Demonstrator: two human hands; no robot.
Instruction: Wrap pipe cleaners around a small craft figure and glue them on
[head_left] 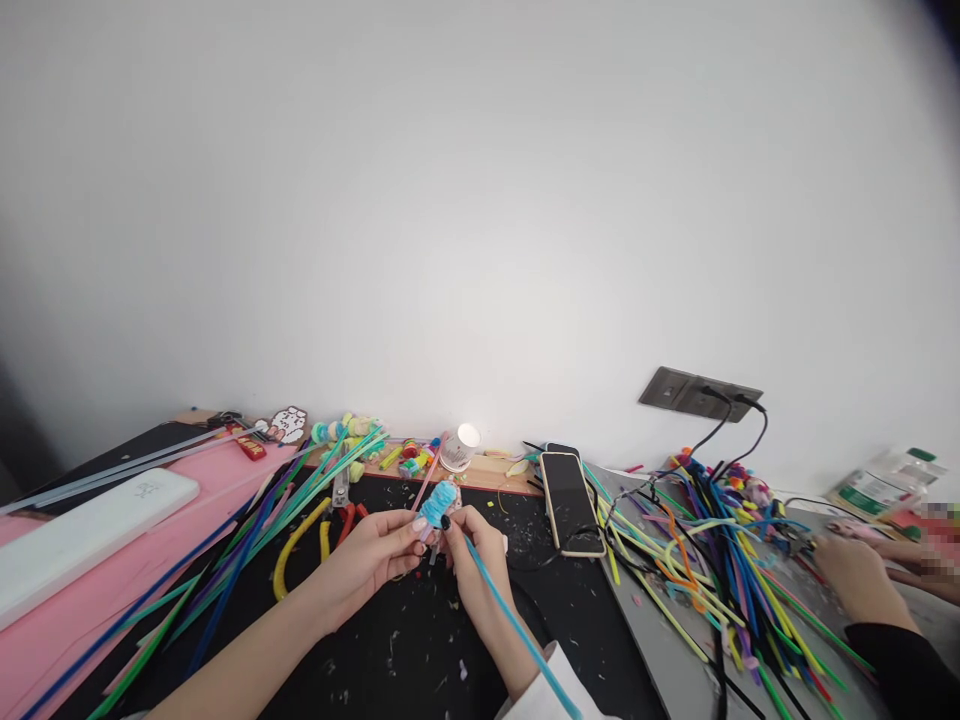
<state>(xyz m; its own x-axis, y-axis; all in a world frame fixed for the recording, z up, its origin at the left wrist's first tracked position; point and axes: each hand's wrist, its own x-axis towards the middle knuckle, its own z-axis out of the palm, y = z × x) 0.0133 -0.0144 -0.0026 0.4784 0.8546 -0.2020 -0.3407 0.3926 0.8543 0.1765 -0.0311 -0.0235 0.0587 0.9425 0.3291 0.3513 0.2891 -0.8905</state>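
Observation:
Between my two hands is a small fuzzy blue pipe-cleaner figure [438, 505], wound into a lumpy body, with pinkish parts at its lower end. My left hand [382, 545] pinches its lower left side. My right hand [474, 545] grips its right side, fingers bent round it. A long blue pipe cleaner [517, 632] trails from my right hand down over the forearm to the bottom edge. Fingers partly cover the figure's lower part. Just left of my left hand lie yellow-handled pliers [300, 540] and a red-handled tool [348, 518].
Pipe cleaners lie in bundles at left [247, 540] and right [739, 570]. A paper cup [460, 447] stands by the wall, and a phone [573, 503] lies right of my hands. A white box [97, 535] rests on pink sheet. At far right a co-worker's hand [859, 580] works.

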